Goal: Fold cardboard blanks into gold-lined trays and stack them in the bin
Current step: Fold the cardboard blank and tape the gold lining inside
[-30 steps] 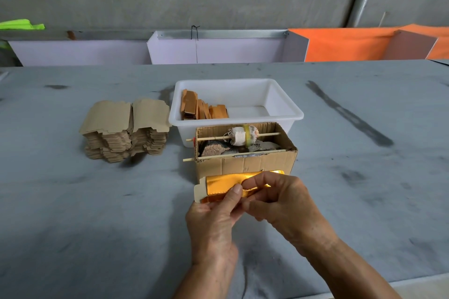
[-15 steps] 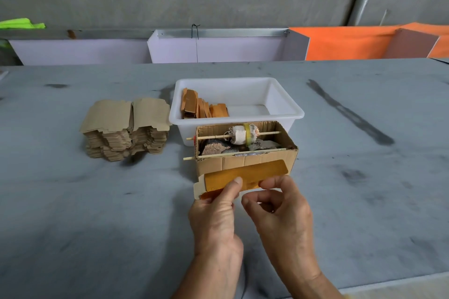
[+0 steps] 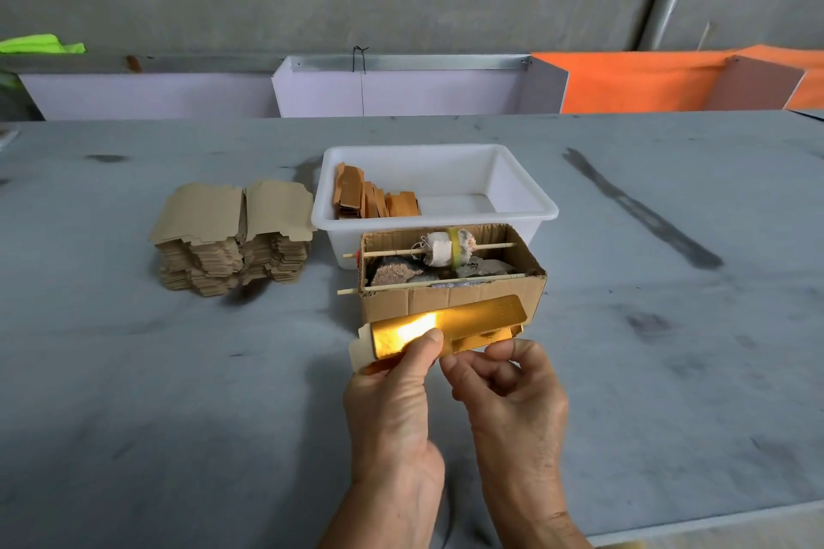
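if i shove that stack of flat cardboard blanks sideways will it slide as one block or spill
Likely spill: the stack of blanks looks loose, with ragged, offset edges. The sheets seem thin and light, so upper layers would probably shear off. Its top blanks already bow upward.

1. The blank (image 3: 446,328) is shiny gold inside, with a bright glare patch and a pale tan edge.
2. Behind it, the box (image 3: 450,299) is plain brown.
3. Behind the box, the bin (image 3: 526,192) is white and holds orange-brown trays (image 3: 376,201).
4. Left of the bin, the stack (image 3: 234,236) is dull tan.
5. The table (image 3: 178,370) is mottled grey with dark smears.
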A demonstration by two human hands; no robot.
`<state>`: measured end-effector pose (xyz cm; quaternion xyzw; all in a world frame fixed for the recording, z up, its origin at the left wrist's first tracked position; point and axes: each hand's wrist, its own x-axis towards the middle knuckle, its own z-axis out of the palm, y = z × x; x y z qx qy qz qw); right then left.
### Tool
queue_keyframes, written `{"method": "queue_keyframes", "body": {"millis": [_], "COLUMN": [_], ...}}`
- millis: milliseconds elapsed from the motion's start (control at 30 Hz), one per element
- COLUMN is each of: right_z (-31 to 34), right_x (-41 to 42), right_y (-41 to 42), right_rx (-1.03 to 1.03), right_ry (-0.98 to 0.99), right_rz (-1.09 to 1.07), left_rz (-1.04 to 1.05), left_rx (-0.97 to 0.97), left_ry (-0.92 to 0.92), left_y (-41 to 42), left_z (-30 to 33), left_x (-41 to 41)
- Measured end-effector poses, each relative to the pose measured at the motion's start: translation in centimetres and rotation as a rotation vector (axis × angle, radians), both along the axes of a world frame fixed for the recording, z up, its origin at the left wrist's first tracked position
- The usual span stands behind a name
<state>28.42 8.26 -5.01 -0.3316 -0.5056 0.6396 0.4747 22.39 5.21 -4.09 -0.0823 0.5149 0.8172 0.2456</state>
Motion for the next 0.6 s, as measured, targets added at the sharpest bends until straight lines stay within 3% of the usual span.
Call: {"method": "queue_keyframes", "body": {"millis": [367,600], "right_z": [-0.52,-0.21], "right_x": [0.13,0.66], "right_y": [0.4,-0.05], "right_rx": [-0.013,-0.309], "right_ry": [-0.014,0.077], "right_rz": [0.001,0.183], "left_rz": [-0.057,-0.053], "left_rx": [-0.042,-0.052], "left_ry": [-0.031,-0.026], "left_y": [-0.24,-0.35], "left_z": [-0.24,-0.7], "left_x": [-0.17,-0.38]}}
